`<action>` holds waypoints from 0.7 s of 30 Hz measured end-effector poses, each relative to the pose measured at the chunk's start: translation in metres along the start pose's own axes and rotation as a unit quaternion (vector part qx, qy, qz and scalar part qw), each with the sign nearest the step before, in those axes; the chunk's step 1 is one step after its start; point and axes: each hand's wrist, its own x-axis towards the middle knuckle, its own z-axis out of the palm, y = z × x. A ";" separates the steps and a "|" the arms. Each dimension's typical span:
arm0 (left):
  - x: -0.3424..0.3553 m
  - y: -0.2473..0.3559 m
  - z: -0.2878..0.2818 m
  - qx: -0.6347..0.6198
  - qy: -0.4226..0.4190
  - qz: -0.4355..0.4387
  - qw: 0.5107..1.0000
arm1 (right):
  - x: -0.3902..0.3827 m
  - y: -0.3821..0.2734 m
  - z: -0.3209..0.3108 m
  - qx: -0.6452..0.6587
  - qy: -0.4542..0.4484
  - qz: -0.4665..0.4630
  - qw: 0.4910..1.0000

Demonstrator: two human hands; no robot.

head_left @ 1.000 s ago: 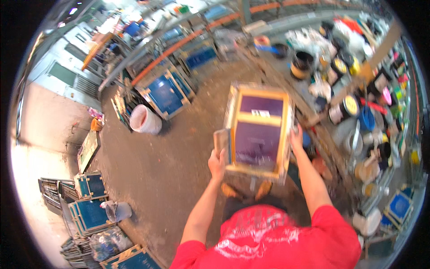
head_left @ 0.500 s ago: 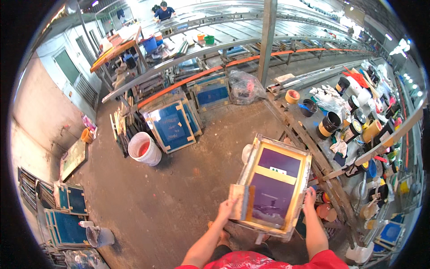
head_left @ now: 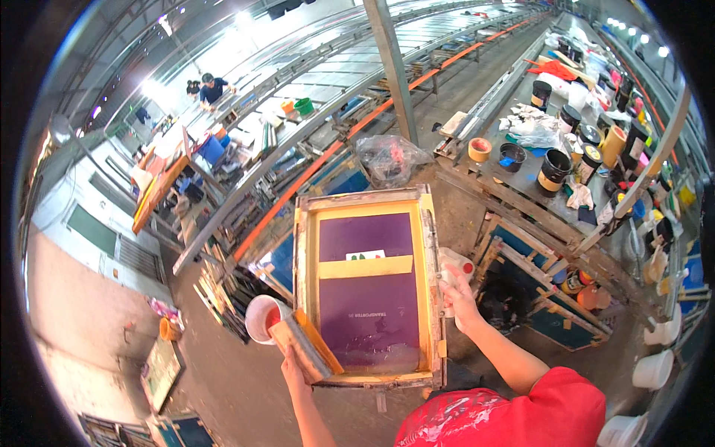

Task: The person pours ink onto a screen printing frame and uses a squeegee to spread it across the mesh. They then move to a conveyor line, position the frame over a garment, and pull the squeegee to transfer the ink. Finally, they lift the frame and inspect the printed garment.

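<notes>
A screen printing frame (head_left: 303,246) with a purple printing area (head_left: 365,313) is held up before me, tilted. A strip of yellow tape (head_left: 365,267) crosses it, with a small white patch bearing green and red marks above. My left hand (head_left: 295,371) is closed on a squeegee (head_left: 300,344) with a wooden handle, at the frame's lower left corner. My right hand (head_left: 460,302) is closed at the frame's right side; part of its grip is hidden. A pale container (head_left: 456,261) shows just behind those fingers.
A white bucket (head_left: 261,319) with red contents stands behind the squeegee. More screen frames (head_left: 551,302) lean below the right-hand table, which carries ink pots (head_left: 553,170) and rags. A steel post (head_left: 391,71) rises ahead, beside a plastic bag (head_left: 391,160). A person (head_left: 213,89) works far left.
My view has swung to the right. The frame has come up closer and turned more upright in view, with the squeegee still in my left hand at its lower left.
</notes>
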 end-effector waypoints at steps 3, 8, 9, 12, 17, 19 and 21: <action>0.045 0.021 -0.008 0.021 0.022 0.006 1.000 | 0.041 0.008 0.035 0.035 -0.044 -0.024 0.998; 0.156 0.050 0.021 -0.040 -0.043 0.104 0.993 | 0.139 0.008 0.114 0.072 -0.035 -0.005 0.997; 0.175 0.055 0.033 -0.031 -0.023 0.100 0.994 | 0.157 0.000 0.133 0.075 -0.018 0.004 0.997; 0.227 0.111 0.070 0.025 0.003 0.094 0.995 | 0.214 -0.036 0.169 0.059 -0.059 -0.033 0.996; 0.289 0.156 0.166 -0.035 -0.169 0.022 0.985 | 0.271 -0.107 0.183 0.090 -0.027 -0.074 0.993; 0.325 0.170 0.221 -0.008 -0.116 0.032 0.993 | 0.299 -0.126 0.178 0.098 -0.010 -0.105 0.990; 0.358 0.174 0.258 0.031 -0.056 0.036 0.997 | 0.314 -0.136 0.174 0.126 0.020 -0.135 0.983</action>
